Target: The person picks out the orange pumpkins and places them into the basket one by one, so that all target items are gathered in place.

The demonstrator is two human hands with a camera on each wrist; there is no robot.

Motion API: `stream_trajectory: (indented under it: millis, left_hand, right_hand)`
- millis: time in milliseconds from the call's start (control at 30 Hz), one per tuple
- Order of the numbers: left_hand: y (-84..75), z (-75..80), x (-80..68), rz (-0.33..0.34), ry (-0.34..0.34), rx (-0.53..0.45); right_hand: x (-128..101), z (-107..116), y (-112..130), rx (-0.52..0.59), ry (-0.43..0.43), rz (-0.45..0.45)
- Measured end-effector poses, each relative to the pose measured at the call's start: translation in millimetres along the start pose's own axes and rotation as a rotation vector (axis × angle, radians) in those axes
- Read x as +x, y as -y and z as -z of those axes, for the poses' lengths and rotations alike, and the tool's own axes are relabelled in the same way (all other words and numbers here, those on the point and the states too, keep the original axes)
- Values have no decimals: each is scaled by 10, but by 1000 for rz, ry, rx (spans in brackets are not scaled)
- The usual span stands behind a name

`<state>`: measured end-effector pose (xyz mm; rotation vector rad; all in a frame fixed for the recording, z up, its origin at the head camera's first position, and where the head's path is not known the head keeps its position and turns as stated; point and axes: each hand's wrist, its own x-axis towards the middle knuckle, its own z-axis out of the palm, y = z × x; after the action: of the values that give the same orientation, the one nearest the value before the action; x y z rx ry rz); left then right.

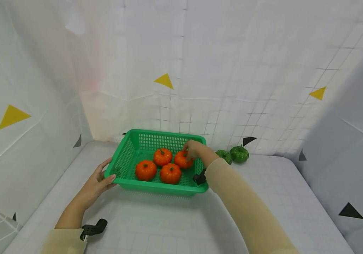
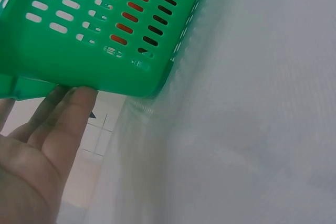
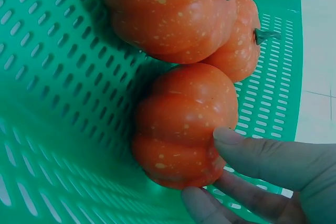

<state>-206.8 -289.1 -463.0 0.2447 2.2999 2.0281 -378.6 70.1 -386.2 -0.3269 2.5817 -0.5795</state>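
A green plastic basket [image 1: 165, 190] holds several small orange pumpkins [image 1: 170, 173], each with a green stem. At the basket's left end my left hand [image 1: 97, 183] grips the rim, thumb over the top edge and fingers outside; the left wrist view shows those fingers against the basket's wall [image 2: 79, 72]. My right hand [image 1: 195, 149] reaches into the right side and pinches the rightmost pumpkin [image 3: 184, 124] between thumb and fingertips. That pumpkin's stem is not visible in the right wrist view, and its far side is hidden there.
Two green pumpkins, one of them a dark green one [image 1: 239, 154], rest on the white-covered table [image 1: 156, 225] right of the basket, partly behind my right arm. A white sheet wall [image 1: 232, 63] with yellow and black triangles rises behind and at both sides.
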Motion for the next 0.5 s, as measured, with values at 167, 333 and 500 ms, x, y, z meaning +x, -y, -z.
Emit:
stream_trajectory:
  millis: [167, 333, 500]
  left_hand:
    - [2, 3, 8, 5, 5, -5]
    - [22, 15, 10, 0, 5, 3]
    - [39, 22, 7, 5, 4, 6]
  right_hand:
    - [-4, -10, 4, 21, -1, -7]
    - [-4, -16, 5, 58, 5, -12]
    - [7, 7, -6, 39, 18, 5]
